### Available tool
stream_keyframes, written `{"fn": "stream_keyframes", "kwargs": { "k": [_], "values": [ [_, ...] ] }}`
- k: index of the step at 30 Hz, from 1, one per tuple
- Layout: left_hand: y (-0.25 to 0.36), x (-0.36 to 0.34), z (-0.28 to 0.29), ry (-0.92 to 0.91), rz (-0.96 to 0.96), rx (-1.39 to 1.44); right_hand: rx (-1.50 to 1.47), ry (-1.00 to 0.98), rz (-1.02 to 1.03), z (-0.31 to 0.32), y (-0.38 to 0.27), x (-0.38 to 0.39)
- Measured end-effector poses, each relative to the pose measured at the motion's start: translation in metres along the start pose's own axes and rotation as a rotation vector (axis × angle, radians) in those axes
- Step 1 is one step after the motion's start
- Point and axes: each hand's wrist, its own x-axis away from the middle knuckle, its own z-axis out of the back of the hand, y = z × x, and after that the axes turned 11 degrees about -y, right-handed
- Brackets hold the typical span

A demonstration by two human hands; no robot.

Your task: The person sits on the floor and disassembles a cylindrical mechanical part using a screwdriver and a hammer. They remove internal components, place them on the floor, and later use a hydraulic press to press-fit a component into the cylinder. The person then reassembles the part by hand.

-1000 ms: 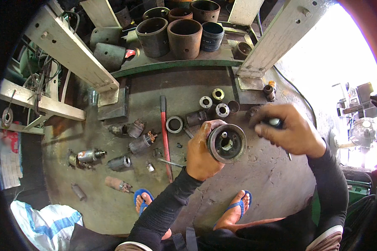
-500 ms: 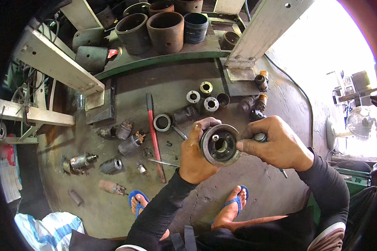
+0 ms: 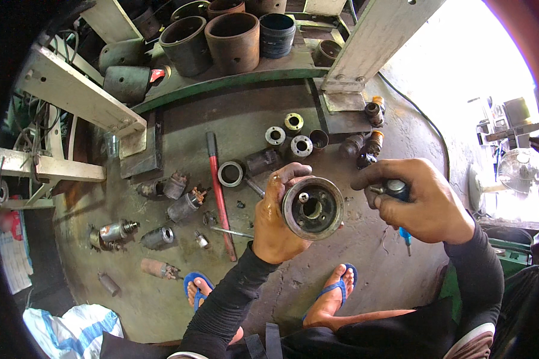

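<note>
The left hand (image 3: pixel 276 222) wraps its fingers round the cup (image 3: pixel 327 210), gripping the left side, mouth facing up; the right hand (image 3: pixel 430 202), just right of the cup and apart from it, has its fingers curled about a dark handle (image 3: pixel 396 187). Lower right of the cup, a blue tool (image 3: pixel 405 233) shows under that hand; whether held, I cannot tell. On the floor (image 3: pixel 377 269) left of the cup lie a red bar (image 3: pixel 220 206) and worn parts (image 3: pixel 182 207); beyond the cup stand three collars (image 3: pixel 301 154); farther beyond, big sleeves (image 3: pixel 233 46)
</note>
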Motion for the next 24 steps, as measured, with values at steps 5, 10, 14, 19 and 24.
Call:
{"fn": "stream_keyframes", "kwargs": {
  "k": [5,10,14,19,24],
  "values": [
    [-0.001,0.001,0.000,-0.045,0.042,-0.020,-0.017,0.059,0.103,-0.004,-0.009,0.003],
    [-0.002,0.003,0.000,-0.063,0.044,-0.005,-0.009,-0.079,-0.078,0.005,-0.011,-0.002],
    [0.001,0.003,0.002,-0.055,0.040,-0.072,-0.105,-0.077,-0.127,0.006,0.012,-0.011],
    [0.000,0.003,0.002,-0.047,0.023,-0.026,-0.033,-0.110,-0.060,0.011,0.023,-0.008],
    [-0.001,0.005,0.001,-0.075,0.062,-0.008,0.115,0.020,0.212,0.005,0.010,-0.003]
  ]
}}
